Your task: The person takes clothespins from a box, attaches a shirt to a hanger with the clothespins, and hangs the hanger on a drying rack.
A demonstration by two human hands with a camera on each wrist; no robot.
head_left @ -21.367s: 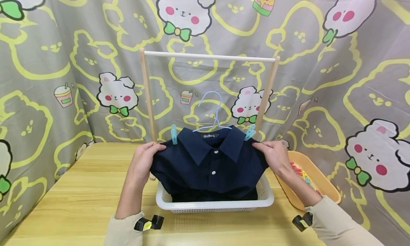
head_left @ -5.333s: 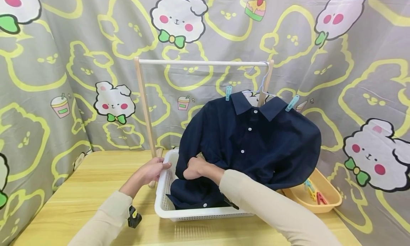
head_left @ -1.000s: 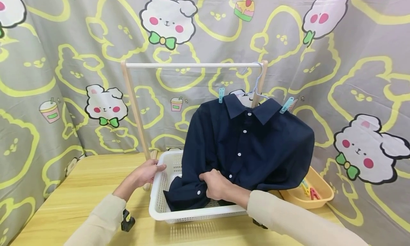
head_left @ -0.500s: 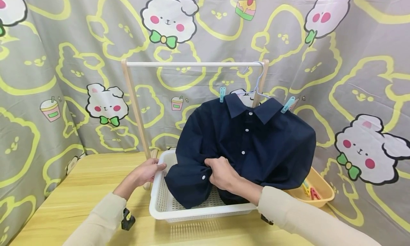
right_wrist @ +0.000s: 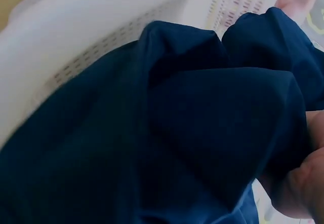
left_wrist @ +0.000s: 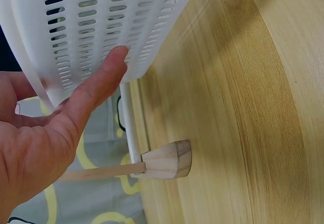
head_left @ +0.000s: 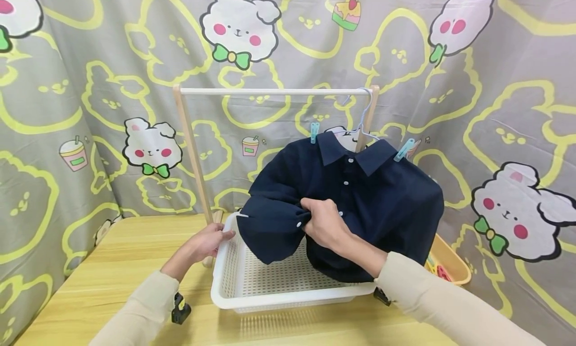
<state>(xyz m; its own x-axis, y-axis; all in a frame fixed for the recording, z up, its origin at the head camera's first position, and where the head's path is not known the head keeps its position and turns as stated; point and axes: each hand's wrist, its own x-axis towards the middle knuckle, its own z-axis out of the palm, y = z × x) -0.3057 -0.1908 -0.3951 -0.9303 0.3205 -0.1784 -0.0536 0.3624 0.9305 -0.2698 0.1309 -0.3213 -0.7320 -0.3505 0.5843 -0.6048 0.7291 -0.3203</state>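
Observation:
A navy button-up shirt (head_left: 375, 201) hangs from a light blue hanger (head_left: 361, 122), hooked at the right end of the rack's white bar (head_left: 270, 91). Light blue clothespins (head_left: 314, 133) are clipped at both shoulders. My right hand (head_left: 327, 225) grips bunched cloth of the shirt, with a buttoned, cuff-like part held above the white basket (head_left: 288, 300). In the right wrist view, folds of navy cloth (right_wrist: 212, 117) hide most of the fingers. My left hand (head_left: 208, 242) holds the basket's left rim, thumb on the inner side; the left wrist view shows fingers against its perforated wall (left_wrist: 101, 26).
Behind the shirt at right, partly covered, stands a yellow tray (head_left: 455, 266) with clothespins (head_left: 443, 272). The rack's left wooden post (head_left: 194, 153) rises behind the basket, near my left hand. A patterned curtain (head_left: 112, 186) encloses the wooden table (head_left: 90, 281).
Since 21.4 s ago, the shirt went from both hands to the bar. During the last second, my right hand lifted its gathered cloth up out of the basket; my left hand stayed on the rim.

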